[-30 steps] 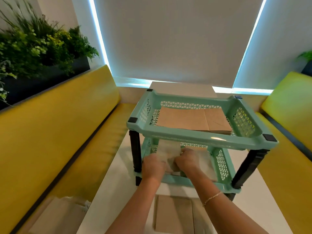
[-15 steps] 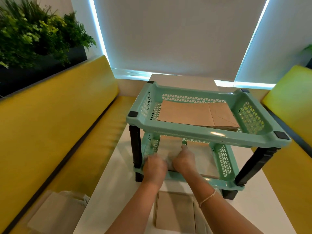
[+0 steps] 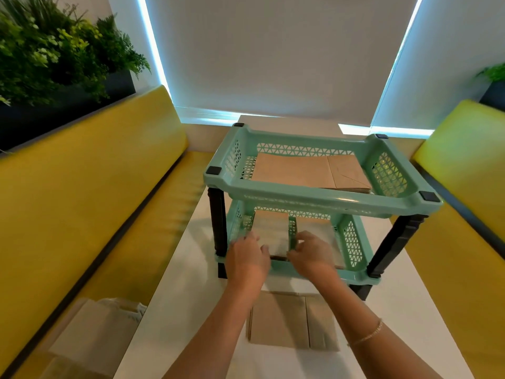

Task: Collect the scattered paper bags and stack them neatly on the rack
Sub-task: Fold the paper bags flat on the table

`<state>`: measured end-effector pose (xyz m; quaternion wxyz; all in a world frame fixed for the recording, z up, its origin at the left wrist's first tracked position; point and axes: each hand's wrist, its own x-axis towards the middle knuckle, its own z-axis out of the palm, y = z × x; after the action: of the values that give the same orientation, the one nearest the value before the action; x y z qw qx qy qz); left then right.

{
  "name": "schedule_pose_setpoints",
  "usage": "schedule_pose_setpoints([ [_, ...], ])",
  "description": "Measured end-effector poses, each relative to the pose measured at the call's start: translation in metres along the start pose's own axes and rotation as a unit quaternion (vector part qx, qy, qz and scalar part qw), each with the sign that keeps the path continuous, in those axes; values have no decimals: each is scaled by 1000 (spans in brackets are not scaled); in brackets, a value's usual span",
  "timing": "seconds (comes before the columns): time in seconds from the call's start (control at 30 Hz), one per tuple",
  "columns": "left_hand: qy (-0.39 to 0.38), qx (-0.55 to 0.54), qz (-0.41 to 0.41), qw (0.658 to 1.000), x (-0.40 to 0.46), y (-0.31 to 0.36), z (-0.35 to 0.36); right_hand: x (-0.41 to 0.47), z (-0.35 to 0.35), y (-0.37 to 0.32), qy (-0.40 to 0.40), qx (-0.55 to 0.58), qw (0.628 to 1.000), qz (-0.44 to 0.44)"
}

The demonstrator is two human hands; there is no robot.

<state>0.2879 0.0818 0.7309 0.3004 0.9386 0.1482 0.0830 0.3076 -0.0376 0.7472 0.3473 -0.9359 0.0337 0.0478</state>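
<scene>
Both hands, left (image 3: 247, 262) and right (image 3: 311, 255), are hovering loosely open, gripping nothing, at the rack's (image 3: 322, 195) lower front; next bag (image 3: 292, 322) is lying flat just before the rack, beneath both wrists.

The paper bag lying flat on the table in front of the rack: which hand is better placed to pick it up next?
Probably the right hand: the paper bag lies nearer under its forearm.

Mint two-tier rack (image 3: 322, 199) on table, flat brown paper bags (image 3: 306, 170) in top tier, another stack (image 3: 292, 321) lying before it
</scene>
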Motion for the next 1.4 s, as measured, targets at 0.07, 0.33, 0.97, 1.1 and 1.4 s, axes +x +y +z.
schedule_pose_setpoints([
  [0.07,-3,-15,27,1000,-21,-6,-2,-18,-10,18,-14,-33,999,9],
  [0.33,-143,61,-68,985,-73,-42,31,-74,1,90,-60,-97,982,150],
  [0.97,-153,-134,-150,967,-95,-56,35,-102,10,113,-123,256,947,151],
  [1.1,-162,-404,-176,883,-107,-55,40,-118,8,115,-53,325,939,104],
  [1.4,-119,-421,-119,891,-121,-44,41,-126,12,106,71,414,906,56],
])
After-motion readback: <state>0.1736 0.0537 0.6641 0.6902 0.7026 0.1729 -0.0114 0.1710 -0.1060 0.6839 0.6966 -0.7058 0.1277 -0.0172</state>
